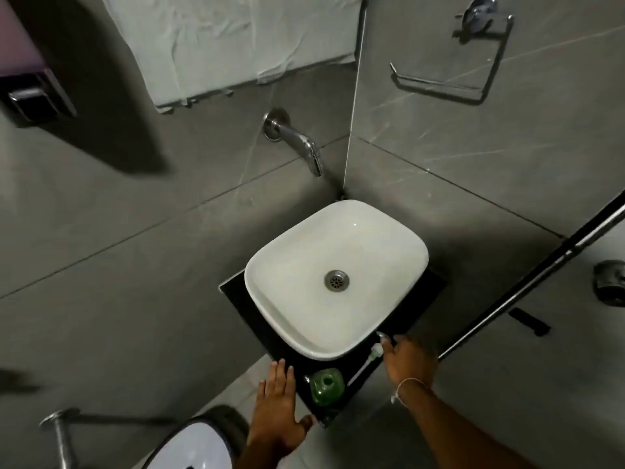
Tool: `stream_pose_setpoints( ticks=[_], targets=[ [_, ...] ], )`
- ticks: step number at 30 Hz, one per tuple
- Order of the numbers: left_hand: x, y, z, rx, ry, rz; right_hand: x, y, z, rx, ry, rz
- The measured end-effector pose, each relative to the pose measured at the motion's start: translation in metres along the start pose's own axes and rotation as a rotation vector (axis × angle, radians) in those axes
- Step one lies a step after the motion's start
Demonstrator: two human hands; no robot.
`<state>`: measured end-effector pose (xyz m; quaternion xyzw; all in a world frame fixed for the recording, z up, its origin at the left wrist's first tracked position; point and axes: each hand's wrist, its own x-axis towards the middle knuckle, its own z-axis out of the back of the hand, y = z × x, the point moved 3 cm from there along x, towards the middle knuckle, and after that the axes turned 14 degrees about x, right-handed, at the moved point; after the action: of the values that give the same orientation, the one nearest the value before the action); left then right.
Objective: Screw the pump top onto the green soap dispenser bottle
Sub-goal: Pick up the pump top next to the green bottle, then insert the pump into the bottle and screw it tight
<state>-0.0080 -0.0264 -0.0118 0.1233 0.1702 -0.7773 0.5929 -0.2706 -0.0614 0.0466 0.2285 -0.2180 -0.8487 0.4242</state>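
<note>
Bare skin first: the right hand (407,362) reaches to the near right corner of a black counter (358,362), fingers bent down over the white pump top (376,351). Whether they have closed on it or only touch it cannot be told. A thin thread bracelet (407,387) circles that wrist. From under the fingers the pump top's long dip tube (360,372) runs back toward the person, lying flat on the counter. Just left of the tube stands the green soap dispenser bottle (327,386), upright, its neck open and uncapped. Left of the bottle, the left hand (280,411) lies flat and spread, holding nothing, fingers on the counter's edge. Beyond both hands a white basin (287,265) sits on the counter, with a steel drain (337,280) at its middle. Farther off, a chrome tap (299,142) juts from the grey tiled wall (135,214).
</note>
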Motion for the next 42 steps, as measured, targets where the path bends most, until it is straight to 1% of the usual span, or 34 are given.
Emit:
stream_pose_setpoints(
  ticks=[3, 4, 5, 8, 16, 19, 22, 27, 29, 30, 33, 35, 36, 38, 42],
  targets=[
    [0.009, -0.008, -0.013, -0.087, 0.022, 0.053, 0.009, -0.007, -0.011, 0.080, 0.053, -0.258],
    [0.010, -0.011, -0.014, -0.110, 0.006, 0.064, 0.011, -0.008, -0.014, 0.106, 0.068, -0.334],
    [0.012, -0.013, -0.018, -0.137, -0.003, 0.076, 0.012, -0.009, -0.019, 0.125, 0.082, -0.367],
    [0.016, -0.016, -0.023, -0.195, -0.050, 0.113, 0.019, -0.012, -0.034, 0.211, 0.120, -0.414],
    [0.025, -0.021, -0.024, -0.352, -0.091, 0.145, 0.031, -0.026, -0.056, 0.398, 0.104, -0.583],
    [0.027, -0.019, -0.025, -0.369, -0.112, 0.142, 0.035, -0.029, -0.063, 0.512, 0.103, -0.636],
    [0.027, -0.018, -0.028, -0.379, -0.134, 0.145, 0.039, -0.031, -0.072, 0.622, 0.145, -0.673],
    [0.026, -0.018, -0.028, -0.363, -0.135, 0.146, 0.027, -0.033, -0.067, 0.741, 0.096, -0.700],
    [0.026, -0.018, -0.028, -0.362, -0.134, 0.145, 0.011, -0.028, -0.047, 0.702, 0.034, -0.630],
    [0.026, -0.018, -0.027, -0.363, -0.132, 0.146, 0.002, -0.027, -0.035, 0.702, -0.023, -0.549],
    [0.025, -0.018, -0.026, -0.363, -0.127, 0.146, -0.037, -0.013, 0.000, 0.785, -0.131, -0.181],
    [0.025, -0.018, -0.026, -0.356, -0.128, 0.147, -0.061, 0.002, 0.019, 0.759, -0.130, 0.079],
    [0.025, -0.018, -0.026, -0.353, -0.127, 0.146, -0.071, 0.009, 0.023, 0.756, -0.132, 0.178],
    [0.024, -0.018, -0.026, -0.351, -0.125, 0.142, -0.084, 0.021, 0.022, 0.767, -0.147, 0.270],
    [0.024, -0.018, -0.027, -0.323, -0.126, 0.138, -0.096, 0.035, 0.000, 0.759, -0.210, 0.293]
  ],
)
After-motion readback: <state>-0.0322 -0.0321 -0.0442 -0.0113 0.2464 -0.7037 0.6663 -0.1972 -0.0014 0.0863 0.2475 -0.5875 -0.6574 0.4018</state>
